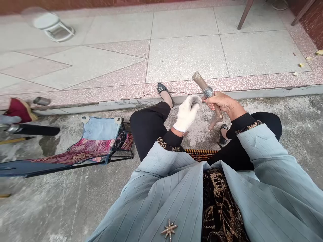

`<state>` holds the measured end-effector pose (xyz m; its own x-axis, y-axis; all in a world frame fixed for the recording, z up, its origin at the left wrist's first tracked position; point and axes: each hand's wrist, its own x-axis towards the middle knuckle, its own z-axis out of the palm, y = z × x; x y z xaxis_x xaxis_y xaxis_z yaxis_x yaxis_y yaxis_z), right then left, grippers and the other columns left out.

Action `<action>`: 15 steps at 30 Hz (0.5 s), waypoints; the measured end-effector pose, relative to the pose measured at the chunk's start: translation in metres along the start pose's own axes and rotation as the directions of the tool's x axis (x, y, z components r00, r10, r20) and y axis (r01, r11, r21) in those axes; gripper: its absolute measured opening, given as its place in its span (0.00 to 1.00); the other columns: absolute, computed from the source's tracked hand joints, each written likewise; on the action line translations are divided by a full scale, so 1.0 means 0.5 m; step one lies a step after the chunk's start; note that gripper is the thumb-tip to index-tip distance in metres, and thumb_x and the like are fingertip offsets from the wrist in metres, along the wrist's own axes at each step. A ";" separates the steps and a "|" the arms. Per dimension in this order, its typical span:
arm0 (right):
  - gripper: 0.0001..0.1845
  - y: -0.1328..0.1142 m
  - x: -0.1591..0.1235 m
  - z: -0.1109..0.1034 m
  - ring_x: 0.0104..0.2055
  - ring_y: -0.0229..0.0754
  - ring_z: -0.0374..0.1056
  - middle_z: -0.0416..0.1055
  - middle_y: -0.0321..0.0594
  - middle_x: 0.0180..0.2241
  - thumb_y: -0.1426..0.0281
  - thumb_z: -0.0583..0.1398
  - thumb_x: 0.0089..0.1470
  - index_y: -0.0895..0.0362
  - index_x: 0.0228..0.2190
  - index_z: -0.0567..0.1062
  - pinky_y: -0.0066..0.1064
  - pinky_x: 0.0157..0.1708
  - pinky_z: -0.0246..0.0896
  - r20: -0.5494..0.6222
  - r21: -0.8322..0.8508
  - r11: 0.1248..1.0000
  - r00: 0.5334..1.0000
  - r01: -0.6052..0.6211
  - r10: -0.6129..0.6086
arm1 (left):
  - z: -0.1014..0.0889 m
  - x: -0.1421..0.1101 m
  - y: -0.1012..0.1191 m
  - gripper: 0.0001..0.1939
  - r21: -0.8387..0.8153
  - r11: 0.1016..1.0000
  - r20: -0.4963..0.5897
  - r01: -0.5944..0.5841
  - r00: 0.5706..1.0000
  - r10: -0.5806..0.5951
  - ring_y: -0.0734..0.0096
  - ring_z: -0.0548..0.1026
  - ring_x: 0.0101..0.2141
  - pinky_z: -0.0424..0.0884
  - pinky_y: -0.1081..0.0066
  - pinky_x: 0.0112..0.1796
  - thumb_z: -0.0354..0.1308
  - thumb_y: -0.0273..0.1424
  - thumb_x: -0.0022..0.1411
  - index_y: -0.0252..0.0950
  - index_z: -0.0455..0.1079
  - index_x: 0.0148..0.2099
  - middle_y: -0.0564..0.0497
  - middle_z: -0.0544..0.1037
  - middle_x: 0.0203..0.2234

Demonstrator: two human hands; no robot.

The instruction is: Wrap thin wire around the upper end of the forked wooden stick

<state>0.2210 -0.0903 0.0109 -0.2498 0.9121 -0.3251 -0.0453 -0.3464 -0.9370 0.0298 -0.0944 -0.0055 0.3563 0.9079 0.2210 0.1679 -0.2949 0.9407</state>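
Observation:
A brown forked wooden stick point(199, 80) slants up and away in front of me, with several turns of grey wire point(208, 91) wound around it above my fist. My right hand point(220, 102) is bare and closed around the stick just below the winding. The stick's crooked lower end point(215, 122) shows beneath the fingers. My left hand point(186, 112), in a white knitted glove, is closed in a pinch beside the winding, apparently on a thin wire end. A thin dark strand point(180, 93) trails left from there along the step; where it joins is hidden.
A raised tiled step point(186, 60) runs across ahead. To my left stands a folding lounger point(98, 137) with blue and floral fabric. Beyond it lie a black cylinder point(35, 129) and a metal tube point(41, 101), near another person's red shoe point(19, 110). A white stool point(54, 27) stands farther back.

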 end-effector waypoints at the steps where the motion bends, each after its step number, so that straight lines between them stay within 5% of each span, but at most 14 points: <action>1: 0.11 0.001 0.001 0.000 0.15 0.32 0.54 0.60 0.31 0.13 0.72 0.68 0.39 0.56 0.24 0.70 0.26 0.14 0.52 -0.013 -0.012 1.000 1.000 -0.007 0.007 | -0.001 0.002 -0.003 0.12 -0.070 0.997 0.012 0.033 0.999 -0.032 0.70 0.73 0.36 0.70 0.69 0.41 0.52 0.22 0.57 0.37 0.69 0.43 0.50 0.76 0.38; 5: 0.12 -0.001 0.004 0.002 0.15 0.32 0.54 0.61 0.30 0.13 0.74 0.68 0.40 0.57 0.26 0.71 0.25 0.14 0.51 -0.088 -0.134 0.988 0.994 -0.075 0.064 | 0.001 0.010 -0.019 0.12 -0.163 0.974 0.093 0.158 0.985 -0.144 0.74 0.70 0.29 0.68 0.72 0.33 0.54 0.26 0.56 0.36 0.68 0.43 0.51 0.75 0.36; 10: 0.10 -0.014 -0.005 0.012 0.16 0.32 0.57 0.62 0.30 0.14 0.78 0.66 0.42 0.57 0.27 0.70 0.25 0.16 0.52 -0.100 -0.366 0.926 0.993 -0.092 0.059 | -0.006 0.016 -0.022 0.15 0.220 0.968 0.128 0.123 0.980 -0.153 0.68 0.71 0.34 0.68 0.68 0.38 0.61 0.39 0.58 0.34 0.70 0.42 0.50 0.76 0.34; 15: 0.08 -0.027 -0.016 0.022 0.17 0.31 0.56 0.61 0.32 0.15 0.80 0.65 0.42 0.59 0.25 0.71 0.25 0.16 0.47 -0.117 -0.574 0.817 0.993 -0.055 -0.015 | -0.014 0.023 -0.022 0.12 0.471 0.878 0.165 0.086 0.969 -0.183 0.65 0.70 0.31 0.66 0.67 0.35 0.62 0.37 0.57 0.33 0.69 0.34 0.50 0.73 0.26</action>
<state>0.2131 -0.0953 0.0275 -0.1344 0.9365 -0.3240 0.5321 -0.2076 -0.8209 0.0255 -0.0789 -0.0116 0.4660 0.8848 -0.0004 0.6111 -0.3215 0.7234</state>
